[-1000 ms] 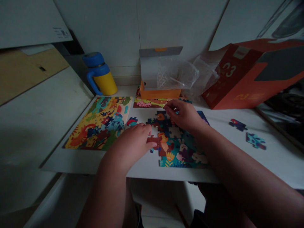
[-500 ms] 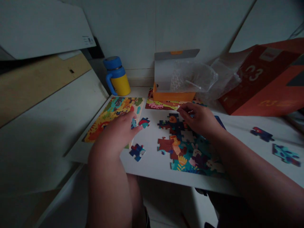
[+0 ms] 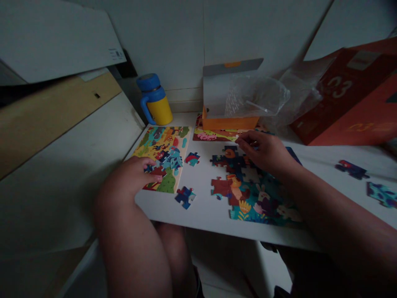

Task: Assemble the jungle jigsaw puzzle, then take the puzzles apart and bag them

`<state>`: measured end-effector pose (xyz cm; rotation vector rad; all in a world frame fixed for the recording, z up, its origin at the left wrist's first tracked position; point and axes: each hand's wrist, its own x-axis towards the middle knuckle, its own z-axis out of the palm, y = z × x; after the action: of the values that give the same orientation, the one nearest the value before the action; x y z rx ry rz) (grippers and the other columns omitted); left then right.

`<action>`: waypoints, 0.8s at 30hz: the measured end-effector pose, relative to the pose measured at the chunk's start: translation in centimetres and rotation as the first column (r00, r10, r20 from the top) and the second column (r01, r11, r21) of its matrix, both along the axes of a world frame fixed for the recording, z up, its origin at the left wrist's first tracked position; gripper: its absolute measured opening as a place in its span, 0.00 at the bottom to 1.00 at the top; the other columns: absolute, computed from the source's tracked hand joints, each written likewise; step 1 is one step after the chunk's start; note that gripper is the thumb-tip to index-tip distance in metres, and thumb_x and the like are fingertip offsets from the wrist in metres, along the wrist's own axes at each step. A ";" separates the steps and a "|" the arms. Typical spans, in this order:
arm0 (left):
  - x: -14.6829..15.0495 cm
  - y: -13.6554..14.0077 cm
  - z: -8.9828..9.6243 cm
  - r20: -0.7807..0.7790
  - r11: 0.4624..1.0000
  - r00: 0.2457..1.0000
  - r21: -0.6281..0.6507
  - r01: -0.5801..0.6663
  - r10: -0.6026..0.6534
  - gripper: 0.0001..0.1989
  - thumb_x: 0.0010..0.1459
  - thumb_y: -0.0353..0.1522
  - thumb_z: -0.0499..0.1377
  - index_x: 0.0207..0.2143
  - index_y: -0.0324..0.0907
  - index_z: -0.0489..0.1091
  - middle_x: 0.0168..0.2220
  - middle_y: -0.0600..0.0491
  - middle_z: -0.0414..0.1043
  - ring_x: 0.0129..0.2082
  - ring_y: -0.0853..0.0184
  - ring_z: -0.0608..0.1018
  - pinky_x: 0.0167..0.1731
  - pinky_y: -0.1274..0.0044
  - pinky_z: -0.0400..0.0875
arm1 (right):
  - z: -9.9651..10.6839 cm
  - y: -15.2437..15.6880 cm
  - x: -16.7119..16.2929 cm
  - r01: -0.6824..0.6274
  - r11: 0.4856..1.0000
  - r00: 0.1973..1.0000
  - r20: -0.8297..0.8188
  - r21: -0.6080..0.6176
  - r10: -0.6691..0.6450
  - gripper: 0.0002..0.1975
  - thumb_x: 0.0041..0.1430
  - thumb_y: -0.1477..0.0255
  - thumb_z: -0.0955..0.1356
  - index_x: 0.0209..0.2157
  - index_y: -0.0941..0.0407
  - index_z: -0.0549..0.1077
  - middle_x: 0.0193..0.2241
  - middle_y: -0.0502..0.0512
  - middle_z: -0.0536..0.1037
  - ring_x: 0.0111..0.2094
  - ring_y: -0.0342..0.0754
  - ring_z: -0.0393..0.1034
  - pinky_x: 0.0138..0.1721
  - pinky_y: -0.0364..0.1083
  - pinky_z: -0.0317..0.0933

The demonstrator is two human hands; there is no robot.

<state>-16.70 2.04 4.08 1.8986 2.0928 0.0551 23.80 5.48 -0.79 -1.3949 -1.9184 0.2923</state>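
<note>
My left hand (image 3: pixel 132 174) is over the left part of a colourful picture board (image 3: pixel 155 136), thumb and fingers apart. Beside its fingers, blue and red loose puzzle pieces (image 3: pixel 173 159) lie on the board. My right hand (image 3: pixel 265 152) hovers at the upper edge of a partly joined jigsaw puzzle (image 3: pixel 263 203), thumb and fingertips pinched together; whatever is between them is hidden. The puzzle shows rabbits and flowers, with a gap at its left side. Between the board and the puzzle lie a red-and-teal piece (image 3: pixel 192 159) and a dark blue piece (image 3: pixel 185 197).
An open orange box (image 3: pixel 231 123) holding clear plastic (image 3: pixel 263 97) stands on another picture board (image 3: pixel 207 135) at the back. A blue-and-yellow flask (image 3: pixel 156 103) is at the back left, a large red box (image 3: pixel 347 107) at the right. Two loose pieces (image 3: pixel 352 169) lie far right.
My left hand has moved left and toward me, away from the red-and-teal piece, uncovering loose pieces on the board. My right hand stays pinched in about the same place.
</note>
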 end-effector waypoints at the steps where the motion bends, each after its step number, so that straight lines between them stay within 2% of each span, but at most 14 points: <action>1: 0.0 0.4 -0.3 -0.008 1.000 1.000 0.002 0.020 -0.020 0.26 0.49 0.45 0.72 0.50 0.47 0.80 0.52 0.48 0.80 0.45 0.53 0.83 0.43 0.71 0.74 | 0.0 0.0 0.0 0.003 1.000 1.000 -0.001 -0.008 -0.003 0.11 0.69 0.62 0.68 0.39 0.52 0.81 0.38 0.57 0.85 0.32 0.52 0.77 0.34 0.49 0.66; 3: 0.0 0.9 -0.9 -0.021 0.999 0.999 0.012 0.046 -0.046 0.22 0.48 0.44 0.71 0.46 0.47 0.81 0.50 0.49 0.81 0.45 0.54 0.83 0.43 0.71 0.73 | 0.0 -0.1 -0.1 0.015 1.000 1.000 -0.001 -0.020 -0.015 0.12 0.69 0.62 0.68 0.39 0.52 0.81 0.37 0.56 0.85 0.32 0.52 0.77 0.33 0.49 0.66; 8: -0.5 1.6 -1.7 -0.045 1.000 0.999 -0.001 0.016 -0.016 0.23 0.45 0.46 0.71 0.42 0.44 0.80 0.49 0.46 0.81 0.45 0.52 0.82 0.42 0.70 0.73 | 0.2 -0.1 -0.3 0.027 0.999 1.000 0.006 -0.019 -0.027 0.12 0.69 0.61 0.68 0.37 0.53 0.80 0.36 0.57 0.84 0.31 0.51 0.76 0.32 0.48 0.65; 15: 0.1 1.7 -1.2 -0.018 0.996 1.000 -0.084 -0.018 0.016 0.20 0.48 0.45 0.71 0.40 0.43 0.78 0.43 0.48 0.83 0.42 0.55 0.82 0.38 0.73 0.70 | 0.2 0.0 -0.3 -0.007 1.000 1.000 -0.030 -0.027 0.006 0.11 0.68 0.63 0.67 0.37 0.53 0.79 0.35 0.55 0.84 0.30 0.49 0.75 0.34 0.47 0.66; 19: 0.8 1.4 -1.0 0.015 0.998 1.000 -0.059 -0.023 0.024 0.20 0.52 0.40 0.70 0.44 0.39 0.77 0.46 0.47 0.82 0.43 0.59 0.81 0.39 0.75 0.69 | 0.1 0.1 -0.2 -0.008 1.000 1.000 -0.027 -0.014 0.008 0.10 0.68 0.64 0.68 0.38 0.54 0.79 0.37 0.56 0.85 0.32 0.50 0.76 0.35 0.47 0.67; 24: 1.2 1.6 -0.9 0.029 0.998 0.999 -0.062 -0.011 0.013 0.15 0.53 0.39 0.70 0.41 0.41 0.78 0.40 0.52 0.83 0.39 0.60 0.81 0.37 0.75 0.69 | 0.0 0.1 -0.2 -0.016 1.000 0.999 -0.041 -0.023 0.015 0.10 0.68 0.63 0.67 0.39 0.53 0.79 0.38 0.56 0.85 0.33 0.50 0.77 0.36 0.48 0.67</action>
<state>-15.51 3.60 3.22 1.8384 2.0628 0.0213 23.61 5.58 -0.75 -1.3792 -1.8995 0.3487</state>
